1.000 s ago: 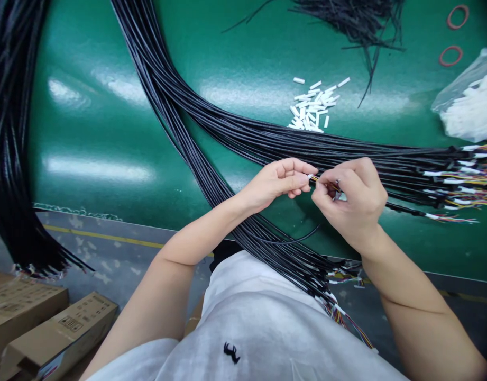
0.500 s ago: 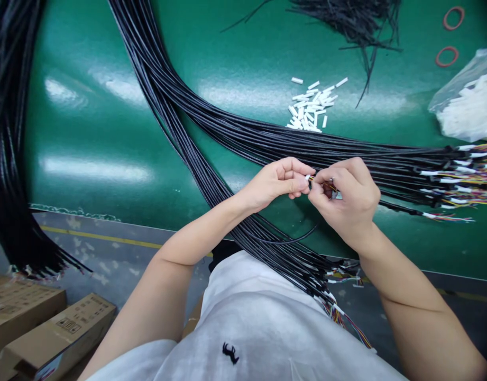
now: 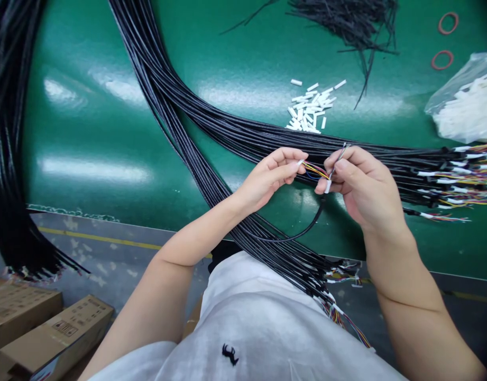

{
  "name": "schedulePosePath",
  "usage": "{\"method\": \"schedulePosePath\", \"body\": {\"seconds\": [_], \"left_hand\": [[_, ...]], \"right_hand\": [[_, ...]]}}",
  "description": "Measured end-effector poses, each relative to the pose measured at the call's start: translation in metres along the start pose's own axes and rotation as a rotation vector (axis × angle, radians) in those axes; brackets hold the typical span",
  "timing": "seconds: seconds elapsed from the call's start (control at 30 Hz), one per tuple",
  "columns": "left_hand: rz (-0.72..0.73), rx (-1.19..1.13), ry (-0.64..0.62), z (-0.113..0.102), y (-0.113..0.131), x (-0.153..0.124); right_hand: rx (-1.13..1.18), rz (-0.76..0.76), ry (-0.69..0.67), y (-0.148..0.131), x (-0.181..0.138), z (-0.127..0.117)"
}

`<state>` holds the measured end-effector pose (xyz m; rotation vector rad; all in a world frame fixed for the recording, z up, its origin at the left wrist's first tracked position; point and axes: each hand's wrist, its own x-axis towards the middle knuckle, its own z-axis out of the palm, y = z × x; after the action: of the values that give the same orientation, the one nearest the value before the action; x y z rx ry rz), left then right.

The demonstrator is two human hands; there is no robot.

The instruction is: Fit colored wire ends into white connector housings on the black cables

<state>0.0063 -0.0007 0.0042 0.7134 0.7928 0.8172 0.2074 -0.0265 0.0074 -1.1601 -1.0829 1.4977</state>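
Pinched together at thumb and forefinger, the left hand (image 3: pixel 263 179) has a small white plug (image 3: pixel 301 163) clamped at the end of some coloured wires (image 3: pixel 316 170); the fingertips cover much of it, so its exact seating cannot be told. The right hand (image 3: pixel 368 185) is also closed, with a thin dark tool (image 3: pixel 338 159) between thumb and fingers, its upper end slanting up past the fingertips. Just below that grip, beside the right fingers, sits a white sleeve (image 3: pixel 328 186), where the coloured wires run down toward a black cable (image 3: pixel 319 216). Whether a fingertip presses on the sleeve cannot be confirmed. The work is therefore held between the two hands, raised in front of the nearer cable bundle (image 3: pixel 211 182), into which the black cable curves. A pile of white tubes (image 3: pixel 311 108) lies on the green table (image 3: pixel 88 137) beyond the farther cable bundle (image 3: pixel 243 129). Assessment of handling: the left pinch should bear on the plug body rather than on the wires, which look thin and likely to kink. Wires are best kept fanned and uncrossed, with a little slack. The tool's point should be kept off the insulation, and the cable's curve left loose so that it does not tug at the joint.
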Motion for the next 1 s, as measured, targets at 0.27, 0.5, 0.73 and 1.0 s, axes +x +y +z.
{"method": "schedulePosePath", "body": {"seconds": [0.27, 0.5, 0.73, 1.0], "left_hand": [[0.075, 0.013, -0.039, -0.004, -0.004, -0.001], [0.047, -0.096, -0.067, 0.0, -0.001, -0.004], [-0.03, -0.12, -0.145, 0.002, 0.003, -0.003], [-0.059, 0.087, -0.175, 0.005, -0.003, -0.005]], "right_hand": [[0.044, 0.058, 0.077, -0.006, -0.003, 0.006], [0.047, 0.045, 0.118, -0.012, -0.006, 0.011], [0.045, -0.031, 0.061, -0.009, -0.005, 0.012], [0.008, 0.006, -0.096, -0.006, -0.007, 0.014]]}}
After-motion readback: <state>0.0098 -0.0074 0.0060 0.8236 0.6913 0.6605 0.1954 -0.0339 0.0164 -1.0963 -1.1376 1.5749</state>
